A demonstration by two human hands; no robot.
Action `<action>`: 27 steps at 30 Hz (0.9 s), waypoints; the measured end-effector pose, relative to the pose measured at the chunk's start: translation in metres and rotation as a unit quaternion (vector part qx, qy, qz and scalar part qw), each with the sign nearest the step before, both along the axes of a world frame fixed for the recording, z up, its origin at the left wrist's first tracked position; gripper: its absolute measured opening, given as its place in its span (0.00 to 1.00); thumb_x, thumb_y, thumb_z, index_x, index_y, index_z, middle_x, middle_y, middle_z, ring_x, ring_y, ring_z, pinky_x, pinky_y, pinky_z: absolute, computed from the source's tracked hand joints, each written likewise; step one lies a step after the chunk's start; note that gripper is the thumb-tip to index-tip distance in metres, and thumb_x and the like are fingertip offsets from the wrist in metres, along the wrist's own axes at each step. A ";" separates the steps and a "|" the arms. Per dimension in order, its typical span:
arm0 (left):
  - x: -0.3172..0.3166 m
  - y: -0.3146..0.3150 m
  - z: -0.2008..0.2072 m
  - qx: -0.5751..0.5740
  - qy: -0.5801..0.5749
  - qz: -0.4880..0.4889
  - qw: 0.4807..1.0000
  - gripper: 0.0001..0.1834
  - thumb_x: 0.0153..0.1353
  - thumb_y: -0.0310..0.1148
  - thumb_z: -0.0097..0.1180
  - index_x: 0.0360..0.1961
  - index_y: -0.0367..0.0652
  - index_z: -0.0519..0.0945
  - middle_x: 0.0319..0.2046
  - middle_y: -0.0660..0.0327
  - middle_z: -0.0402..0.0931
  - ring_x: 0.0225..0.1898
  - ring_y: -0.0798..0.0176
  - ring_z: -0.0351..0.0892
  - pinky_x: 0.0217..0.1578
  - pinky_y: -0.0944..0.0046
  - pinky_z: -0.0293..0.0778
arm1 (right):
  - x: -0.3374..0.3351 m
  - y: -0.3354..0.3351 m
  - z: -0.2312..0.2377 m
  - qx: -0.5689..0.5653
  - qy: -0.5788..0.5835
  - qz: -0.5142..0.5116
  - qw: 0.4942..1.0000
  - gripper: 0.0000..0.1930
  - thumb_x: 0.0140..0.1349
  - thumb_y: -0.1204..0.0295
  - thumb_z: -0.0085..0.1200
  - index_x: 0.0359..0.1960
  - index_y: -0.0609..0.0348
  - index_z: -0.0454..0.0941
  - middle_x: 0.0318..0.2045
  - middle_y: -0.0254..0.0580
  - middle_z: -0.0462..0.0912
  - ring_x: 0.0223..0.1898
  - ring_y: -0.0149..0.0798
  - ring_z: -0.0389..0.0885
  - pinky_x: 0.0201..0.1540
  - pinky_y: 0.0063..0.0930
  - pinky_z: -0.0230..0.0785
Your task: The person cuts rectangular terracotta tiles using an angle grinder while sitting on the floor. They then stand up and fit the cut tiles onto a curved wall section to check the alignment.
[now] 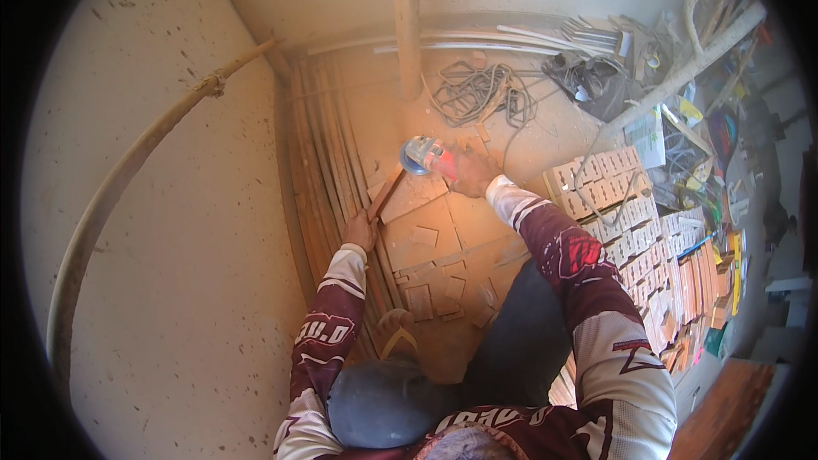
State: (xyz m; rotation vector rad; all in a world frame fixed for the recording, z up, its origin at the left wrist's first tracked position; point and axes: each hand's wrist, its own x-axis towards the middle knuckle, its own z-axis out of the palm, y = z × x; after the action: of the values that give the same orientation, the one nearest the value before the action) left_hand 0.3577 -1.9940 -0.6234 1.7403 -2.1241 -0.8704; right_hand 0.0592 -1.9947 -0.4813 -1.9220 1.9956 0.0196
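Right hand (475,174): clenched around a red-bodied, metal-headed handheld grinder (433,154) with a round blue-grey disc. Left hand (360,231): gripping the near end of a narrow reddish-brown strip (388,194), material unclear; its far end meets the disc edge, contact probable but not certain. Strip lies between the hands, above flat orange-tan tile pieces (423,236) scattered on the dusty floor (503,226).

Outward: long brown planks (319,149) by the left wall; coiled dark cable (477,89) beyond the tool; stacked pale-orange slotted blocks (598,179) to the right.

Risks (judged): one-handed hold could let the strip twist, making the disc bind and kick toward the bare left fingers. Haze may mask the contact line. Loose tile pieces could shift underfoot; a snagged cable could tug the grinder.
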 end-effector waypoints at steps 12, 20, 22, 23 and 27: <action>-0.017 0.027 0.015 -0.022 -0.003 0.040 0.999 0.14 0.63 0.38 0.54 0.39 0.36 0.78 0.36 0.37 0.78 0.41 0.34 0.77 0.42 0.43 0.73 | -0.035 0.000 0.007 -0.056 -0.025 -0.031 0.998 0.31 0.46 0.61 0.65 0.53 0.57 0.69 0.46 0.56 0.80 0.49 0.58 0.78 0.50 0.50 0.71; -0.040 0.071 -0.007 -0.130 -0.184 -0.023 0.974 0.42 0.59 0.47 0.59 0.67 0.35 0.56 0.50 0.41 0.69 0.51 0.39 0.71 0.50 0.44 0.68 | -0.051 -0.008 -0.011 -0.045 -0.061 -0.144 0.987 0.36 0.46 0.59 0.66 0.56 0.57 0.63 0.44 0.58 0.80 0.48 0.60 0.78 0.50 0.52 0.70; -0.041 0.073 -0.025 -0.156 -0.248 -0.039 0.955 0.46 0.58 0.49 0.60 0.69 0.34 0.54 0.52 0.43 0.68 0.53 0.42 0.69 0.52 0.44 0.66 | -0.054 -0.004 -0.010 -0.045 -0.075 -0.163 0.983 0.36 0.46 0.58 0.66 0.56 0.58 0.63 0.44 0.57 0.80 0.48 0.59 0.78 0.50 0.52 0.69; -0.042 0.072 -0.030 -0.152 -0.255 -0.043 0.954 0.48 0.57 0.50 0.60 0.69 0.35 0.53 0.52 0.44 0.68 0.53 0.43 0.69 0.52 0.44 0.66 | -0.057 -0.002 -0.009 -0.044 -0.081 -0.173 0.981 0.37 0.46 0.58 0.66 0.56 0.58 0.63 0.44 0.57 0.80 0.48 0.59 0.78 0.51 0.52 0.69; -0.026 0.067 -0.035 -0.148 -0.287 -0.058 0.945 0.54 0.52 0.57 0.62 0.70 0.36 0.51 0.55 0.45 0.66 0.55 0.44 0.68 0.52 0.44 0.66 | -0.051 -0.002 0.001 -0.051 -0.096 -0.187 0.976 0.37 0.46 0.58 0.67 0.56 0.58 0.63 0.45 0.57 0.80 0.49 0.59 0.78 0.52 0.52 0.67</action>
State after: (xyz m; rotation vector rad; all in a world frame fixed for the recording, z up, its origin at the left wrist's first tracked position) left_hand 0.3321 -1.9274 -0.6579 1.8722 -2.5617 -0.0353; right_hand 0.0080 -1.9964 -0.4801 -1.5072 2.2228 -0.3588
